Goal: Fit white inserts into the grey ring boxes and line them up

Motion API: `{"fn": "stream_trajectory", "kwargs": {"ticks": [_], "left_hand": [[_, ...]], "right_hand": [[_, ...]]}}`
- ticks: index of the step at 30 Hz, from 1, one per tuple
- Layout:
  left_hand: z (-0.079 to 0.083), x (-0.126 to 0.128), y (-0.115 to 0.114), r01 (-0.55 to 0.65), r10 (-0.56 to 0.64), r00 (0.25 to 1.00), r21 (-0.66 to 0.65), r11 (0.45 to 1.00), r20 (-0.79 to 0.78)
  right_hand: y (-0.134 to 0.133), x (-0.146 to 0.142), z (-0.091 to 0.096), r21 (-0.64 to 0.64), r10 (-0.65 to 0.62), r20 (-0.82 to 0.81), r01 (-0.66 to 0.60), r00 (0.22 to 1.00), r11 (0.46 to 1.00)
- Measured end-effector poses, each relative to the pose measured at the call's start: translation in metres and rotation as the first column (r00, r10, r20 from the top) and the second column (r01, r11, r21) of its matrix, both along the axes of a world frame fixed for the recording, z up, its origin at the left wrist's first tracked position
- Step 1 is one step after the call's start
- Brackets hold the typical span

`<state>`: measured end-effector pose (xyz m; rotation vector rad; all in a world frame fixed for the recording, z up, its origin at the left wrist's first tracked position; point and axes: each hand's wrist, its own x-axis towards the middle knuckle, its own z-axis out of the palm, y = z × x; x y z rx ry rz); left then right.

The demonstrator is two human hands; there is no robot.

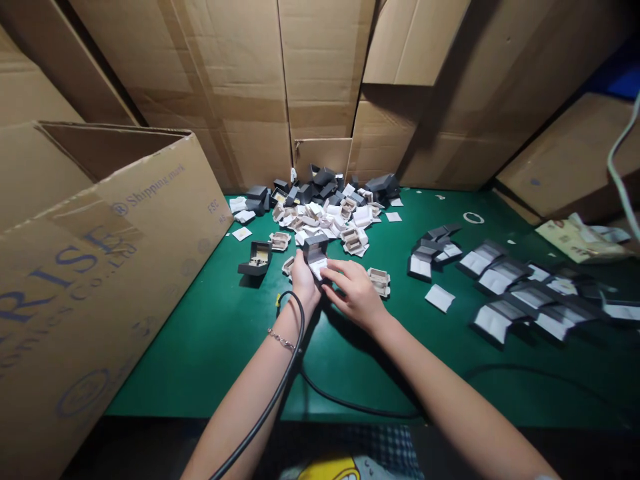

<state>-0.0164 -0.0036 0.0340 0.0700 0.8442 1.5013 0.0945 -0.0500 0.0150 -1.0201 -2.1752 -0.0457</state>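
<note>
A small dark hinged box [315, 248] with its lid up and a white insert inside is held in my left hand [303, 280], the fingers wrapped round it from beneath. My right hand [354, 285] reaches over from the right, its fingertips on the white insert [319, 267]. Whether those fingertips pinch the insert or only press on it, I cannot tell. To the left, another open dark box [257, 259] lies on the green table. A pale moulded tray [379, 283] is just beyond my right hand.
A heap of white inserts and trays [325, 220] lies ahead, dark boxes [325, 180] behind it. Several open boxes [505, 277] stand at right. A large carton [115, 280] takes up the left side. A black cable [285, 383] crosses my left forearm.
</note>
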Motion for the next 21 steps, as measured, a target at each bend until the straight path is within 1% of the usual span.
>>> {"fn": "stream_trajectory", "kwargs": {"ticks": [2, 4, 7, 12, 17, 21], "left_hand": [[-0.001, 0.002, 0.000, -0.078, 0.078, 0.996, 0.010, 0.997, -0.031], [-0.004, 0.005, -0.001, -0.118, 0.121, 0.991, 0.059, 0.991, -0.063], [-0.007, 0.011, -0.004, -0.096, 0.103, 0.993, 0.120, 0.988, -0.051], [-0.007, 0.017, -0.009, -0.054, 0.052, 0.998, 0.074, 0.996, 0.031], [0.001, 0.018, -0.012, -0.022, 0.021, 1.000, 0.155, 0.988, 0.008], [0.001, 0.018, -0.013, 0.008, -0.009, 1.000, 0.183, 0.983, 0.006]], "right_hand": [[0.000, 0.000, -0.001, -0.037, -0.051, 0.065, 0.054, 0.997, 0.998], [0.000, -0.001, -0.001, -0.083, -0.087, 0.117, 0.097, 0.989, 0.992], [0.003, 0.001, -0.003, -0.114, -0.119, 0.132, 0.134, 0.984, 0.984], [0.008, 0.003, -0.010, -0.130, -0.133, 0.073, 0.142, 0.988, 0.981], [0.009, 0.003, -0.011, -0.162, -0.119, -0.032, 0.112, 0.992, 0.980], [0.011, 0.004, -0.010, -0.183, -0.092, -0.085, 0.075, 0.992, 0.980]]}}
